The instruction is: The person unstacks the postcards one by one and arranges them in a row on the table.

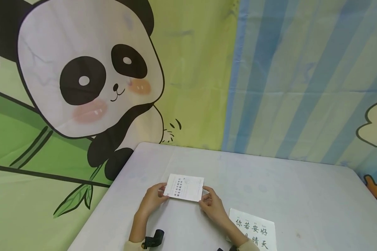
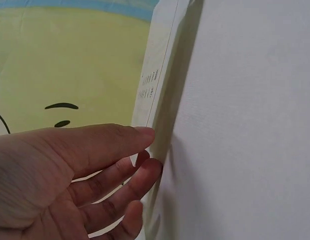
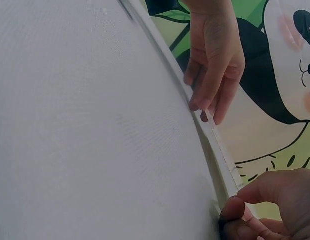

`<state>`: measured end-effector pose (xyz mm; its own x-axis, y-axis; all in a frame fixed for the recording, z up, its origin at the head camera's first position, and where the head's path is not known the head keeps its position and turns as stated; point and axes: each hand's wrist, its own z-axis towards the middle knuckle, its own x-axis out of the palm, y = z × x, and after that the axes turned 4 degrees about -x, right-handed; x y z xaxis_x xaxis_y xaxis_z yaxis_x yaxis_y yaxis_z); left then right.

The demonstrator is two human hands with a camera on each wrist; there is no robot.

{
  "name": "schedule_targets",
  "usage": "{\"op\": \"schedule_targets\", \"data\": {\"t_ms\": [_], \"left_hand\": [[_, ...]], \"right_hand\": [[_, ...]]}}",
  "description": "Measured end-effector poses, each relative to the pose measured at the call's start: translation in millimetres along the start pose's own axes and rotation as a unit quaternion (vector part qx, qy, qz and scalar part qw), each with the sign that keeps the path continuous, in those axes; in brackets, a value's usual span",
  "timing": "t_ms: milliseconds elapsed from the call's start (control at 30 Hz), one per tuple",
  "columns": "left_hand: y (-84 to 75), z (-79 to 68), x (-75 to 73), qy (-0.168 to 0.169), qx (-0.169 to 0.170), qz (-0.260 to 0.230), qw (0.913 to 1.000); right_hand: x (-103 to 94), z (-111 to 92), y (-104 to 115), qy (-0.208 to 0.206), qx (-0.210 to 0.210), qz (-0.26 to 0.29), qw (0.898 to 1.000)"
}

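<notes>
Held between both hands is a thin white booklet (image 1: 190, 188) with dark Chinese characters and finer print on its upward face. My left hand (image 1: 152, 199) pinches its left edge, thumb on the near corner and fingers behind. On the opposite side my right hand (image 1: 213, 206) grips the right edge between thumb and fingers. The left wrist view shows the booklet (image 2: 153, 80) nearly edge-on, close over the table, the thumb on its printed side. In the right wrist view the booklet's edge (image 3: 222, 155) runs between the two hands.
A second white sheet (image 1: 264, 226) with large Chinese characters lies on the white table (image 1: 301, 195) at the near right, partly covered by the right forearm. Behind the table hangs a printed cloth (image 1: 191, 87) with a panda and stripes. Dark wrist cameras (image 1: 155, 238) sit on both wrists.
</notes>
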<state>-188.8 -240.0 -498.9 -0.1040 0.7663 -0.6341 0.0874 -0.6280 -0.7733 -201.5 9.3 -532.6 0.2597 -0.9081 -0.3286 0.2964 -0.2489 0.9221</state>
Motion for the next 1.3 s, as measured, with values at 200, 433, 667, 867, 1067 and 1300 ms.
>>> {"op": "schedule_targets", "data": {"t_ms": [200, 433, 667, 867, 1067, 1300], "left_hand": [[2.9, 1.8, 2.8, -0.006, -0.015, 0.006, 0.9999], [4.8, 2.2, 2.4, -0.023, -0.020, 0.036, 0.9989], [0.5, -0.2, 1.6, -0.030, -0.035, 0.076, 0.9961], [-3.6, -3.4, 0.9, -0.033, -0.043, 0.111, 0.9924], [-7.4, -5.0, -0.1, -0.037, -0.041, 0.128, 0.9903], [-7.8, -5.4, -1.1, -0.041, -0.043, 0.124, 0.9906]], "right_hand": [[1.9, 1, -3, 0.006, 0.020, -0.006, 1.000], [2.3, 3, -1, 0.018, 0.042, -0.012, 0.999], [2.1, 3, 0, 0.017, 0.046, -0.002, 0.999], [1.9, 2, 0, 0.012, 0.048, -0.003, 0.999], [0.7, 1, 2, 0.008, 0.049, -0.010, 0.999], [1.2, 0, 2, 0.005, 0.049, 0.002, 0.999]]}}
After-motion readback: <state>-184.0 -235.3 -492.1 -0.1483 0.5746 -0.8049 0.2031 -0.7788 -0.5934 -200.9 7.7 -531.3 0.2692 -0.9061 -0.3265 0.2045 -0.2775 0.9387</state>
